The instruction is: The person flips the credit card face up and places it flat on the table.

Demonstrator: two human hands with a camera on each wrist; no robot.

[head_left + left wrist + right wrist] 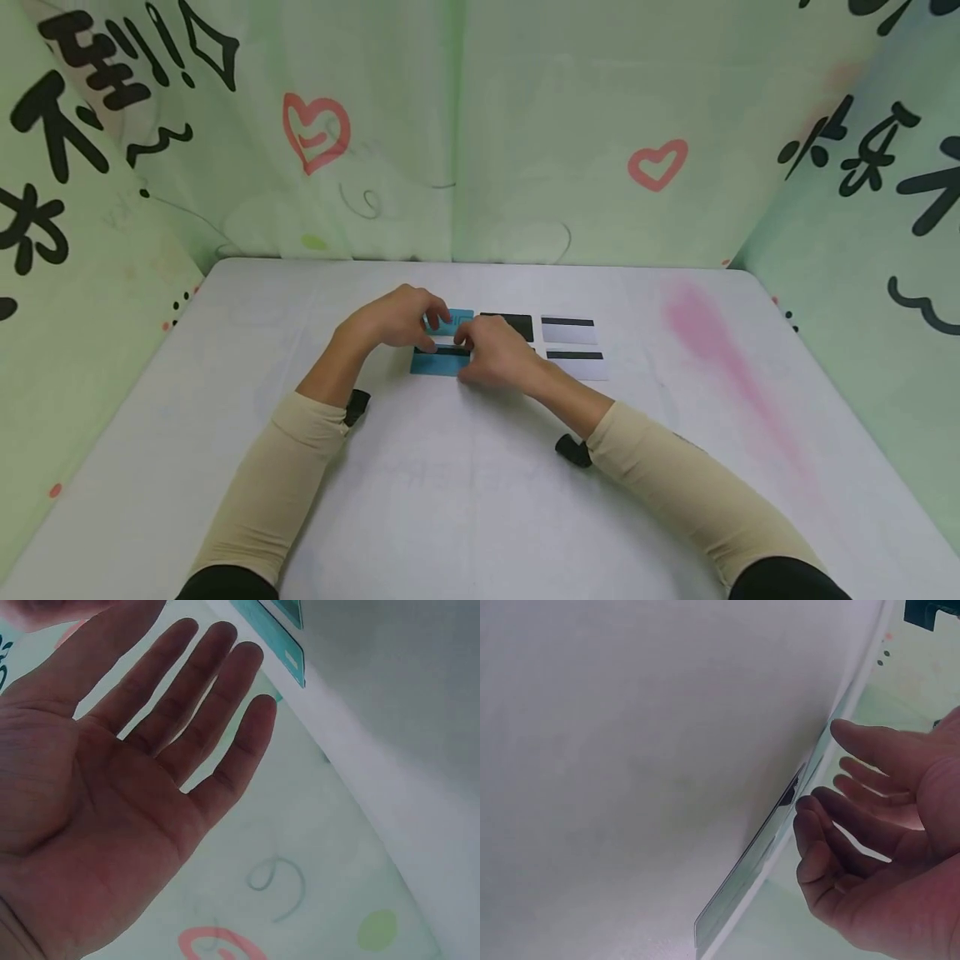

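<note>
Two blue cards lie one behind the other: the far blue card (460,318) and the near blue card (431,364), which has a black stripe. My left hand (401,317) hovers over their left side, thumb tip at the near card's far edge and fingertips over the far card. In the left wrist view its fingers (202,712) are nearly straight. My right hand (501,354) is at the near card's right end, thumb by the near edge and fingertips by the far edge. The right wrist view shows thumb and fingers (832,847) bent but apart.
Right of the blue cards lie a black card (519,326), partly covered by my right hand, and two white cards with black stripes, a far one (568,333) and a near one (576,368). They rest on a white table (420,500) with fabric walls (525,100) behind and beside it.
</note>
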